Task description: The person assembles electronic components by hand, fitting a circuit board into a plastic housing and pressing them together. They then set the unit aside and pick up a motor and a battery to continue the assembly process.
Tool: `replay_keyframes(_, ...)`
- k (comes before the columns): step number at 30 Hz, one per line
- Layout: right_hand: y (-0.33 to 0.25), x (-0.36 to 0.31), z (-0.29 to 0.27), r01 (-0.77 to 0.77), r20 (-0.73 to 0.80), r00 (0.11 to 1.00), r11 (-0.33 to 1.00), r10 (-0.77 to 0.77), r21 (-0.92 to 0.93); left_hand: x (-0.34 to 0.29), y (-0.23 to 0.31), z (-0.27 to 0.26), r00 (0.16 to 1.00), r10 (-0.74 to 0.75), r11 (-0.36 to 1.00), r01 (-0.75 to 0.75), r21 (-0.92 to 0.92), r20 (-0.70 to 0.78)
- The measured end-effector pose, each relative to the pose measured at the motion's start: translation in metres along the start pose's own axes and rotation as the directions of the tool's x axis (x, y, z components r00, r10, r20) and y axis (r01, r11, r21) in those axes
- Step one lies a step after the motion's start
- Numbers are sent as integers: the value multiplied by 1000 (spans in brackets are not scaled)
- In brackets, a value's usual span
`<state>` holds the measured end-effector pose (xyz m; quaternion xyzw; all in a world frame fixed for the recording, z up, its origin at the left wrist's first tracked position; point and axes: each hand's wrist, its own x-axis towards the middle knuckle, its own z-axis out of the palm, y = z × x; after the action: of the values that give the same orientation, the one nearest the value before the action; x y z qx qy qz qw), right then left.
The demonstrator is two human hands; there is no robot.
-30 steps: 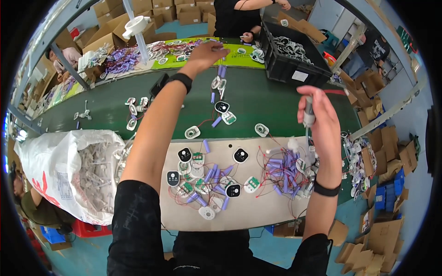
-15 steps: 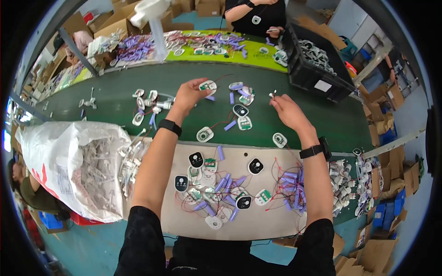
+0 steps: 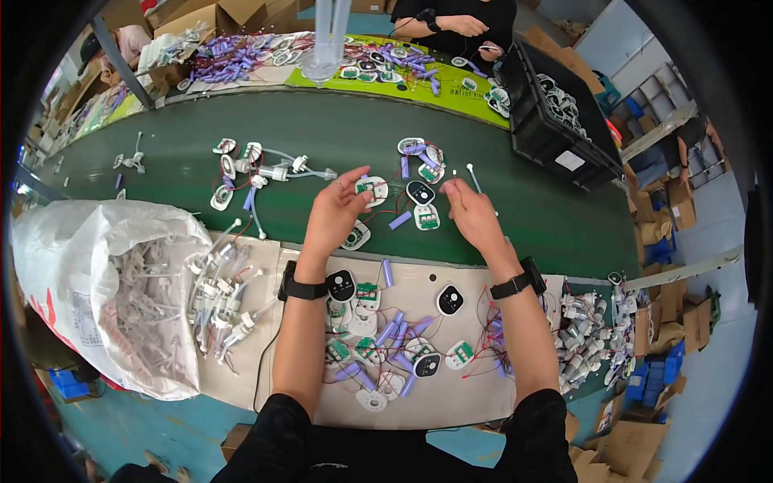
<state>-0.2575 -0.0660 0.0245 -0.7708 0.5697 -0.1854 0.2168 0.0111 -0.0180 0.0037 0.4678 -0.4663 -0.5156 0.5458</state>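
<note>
My left hand [image 3: 332, 216] holds a white rounded cover with a green circuit board [image 3: 371, 191] between thumb and fingers, over the green conveyor belt. To its right, my right hand [image 3: 475, 216] is closed in a pinch, a tiny white tip [image 3: 455, 172] showing at its fingertips; what it belongs to I cannot make out. Between the hands lie a black-faced cover [image 3: 419, 193], a white cover with a green board [image 3: 427, 217] and a purple battery cell [image 3: 400, 220]. A thin white tube [image 3: 475, 179] lies just beyond my right hand.
Nearer me, a beige board [image 3: 435, 402] carries covers, purple cells and red wires. A white sack [image 3: 72, 266] of clear plastic parts stands left. Pump-like parts [image 3: 584, 338] are heaped right. A black crate [image 3: 564, 153] stands far right; a co-worker's hands [image 3: 475, 36] are behind it.
My hands have come closer together, the right one moving left and both lower in view. The cover stays in my left hand. The view has also shifted, and the thin tube now shows.
</note>
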Motion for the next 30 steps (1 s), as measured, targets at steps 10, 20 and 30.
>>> replay_keyframes(10,-18,-1,1,-59,-107,991,973,85,223,25,-21,-21,997,-28,961,48,271,-77)
replay_keyframes(20,-21,-9,14,42,-73,997,950,-20,311,8,-8,3,994,-104,983,98,-155,-33)
replay_keyframes(30,-47,-2,23,156,50,980,906,-191,394,-1,-15,13,994,110,982,-110,151,11)
